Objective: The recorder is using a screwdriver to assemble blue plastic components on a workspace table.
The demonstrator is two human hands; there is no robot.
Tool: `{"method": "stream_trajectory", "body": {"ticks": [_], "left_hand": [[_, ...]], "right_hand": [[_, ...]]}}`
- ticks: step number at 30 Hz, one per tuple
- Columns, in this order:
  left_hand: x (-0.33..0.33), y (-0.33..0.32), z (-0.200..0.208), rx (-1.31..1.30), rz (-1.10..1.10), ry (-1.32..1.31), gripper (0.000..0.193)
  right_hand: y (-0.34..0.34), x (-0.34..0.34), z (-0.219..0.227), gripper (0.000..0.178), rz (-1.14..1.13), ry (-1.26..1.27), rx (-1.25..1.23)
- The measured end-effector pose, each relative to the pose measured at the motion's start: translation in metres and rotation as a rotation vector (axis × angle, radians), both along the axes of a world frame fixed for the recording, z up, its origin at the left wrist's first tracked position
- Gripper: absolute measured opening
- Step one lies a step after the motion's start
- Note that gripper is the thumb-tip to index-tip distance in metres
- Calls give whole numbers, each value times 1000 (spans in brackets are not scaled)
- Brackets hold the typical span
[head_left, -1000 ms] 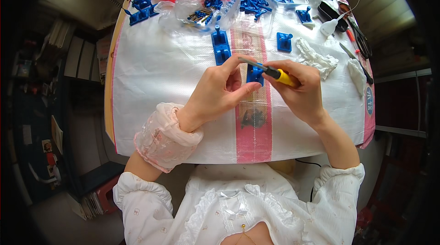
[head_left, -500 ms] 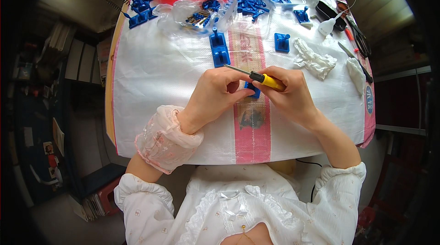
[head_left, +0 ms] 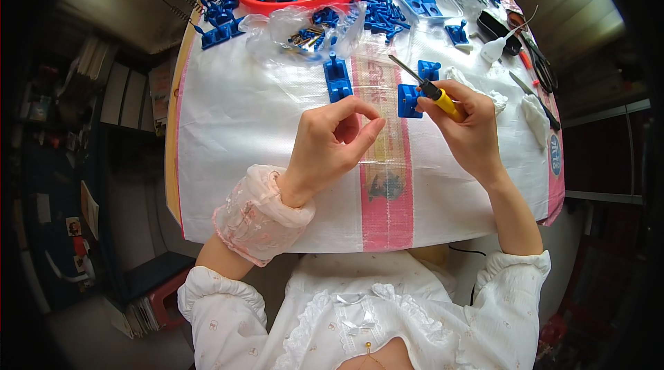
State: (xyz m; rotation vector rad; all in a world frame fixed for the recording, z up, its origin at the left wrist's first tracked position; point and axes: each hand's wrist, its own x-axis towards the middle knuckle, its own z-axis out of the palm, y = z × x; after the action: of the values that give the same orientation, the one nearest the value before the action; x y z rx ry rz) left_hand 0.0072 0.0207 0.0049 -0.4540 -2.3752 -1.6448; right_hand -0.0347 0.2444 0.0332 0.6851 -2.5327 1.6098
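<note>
My right hand (head_left: 467, 121) grips a screwdriver (head_left: 443, 99) with a yellow-and-black handle, its metal shaft pointing up and to the left. Its fingertips also hold a small blue plastic bracket (head_left: 408, 102), just above or on the mat. Near the middle, my left hand (head_left: 332, 136) has curled fingers, thumb and forefinger tips together, and nothing visible in them. Beyond the left hand lies a longer blue bracket piece (head_left: 337, 79) with an upright peg. Another blue bracket (head_left: 429, 70) sits just past the screwdriver.
White woven sheeting (head_left: 242, 128) covers the table. At the back are a red basin (head_left: 259, 5) of blue parts, a clear bag (head_left: 273, 37) of small parts, and a clear tray (head_left: 453, 10). Springs on blue pieces (head_left: 220, 34) stand far left; scissors (head_left: 545, 72) and crumpled tissue (head_left: 534, 117) lie right.
My right hand has moved right and away with the screwdriver and the blue bracket, which was between both hands before. My left hand has let go of the bracket.
</note>
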Motion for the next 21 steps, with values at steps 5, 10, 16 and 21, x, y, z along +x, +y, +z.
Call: {"method": "stream_trajectory", "body": {"ticks": [5,10,16,21], "left_hand": [[4,1,-2,-11,-113,-57,6],[4,1,-1,-149,-228,-77,5],[4,1,-2,-162,-229,-62,5],[2,1,-4,-192,-231,-65,6]], "right_hand": [[5,-2,7,17,-23,-64,-28],[10,-7,21,16,-21,-130,0],[-8,-17,16,16,57,-183,54],[-36,-42,-4,19,102,-106,39]]}}
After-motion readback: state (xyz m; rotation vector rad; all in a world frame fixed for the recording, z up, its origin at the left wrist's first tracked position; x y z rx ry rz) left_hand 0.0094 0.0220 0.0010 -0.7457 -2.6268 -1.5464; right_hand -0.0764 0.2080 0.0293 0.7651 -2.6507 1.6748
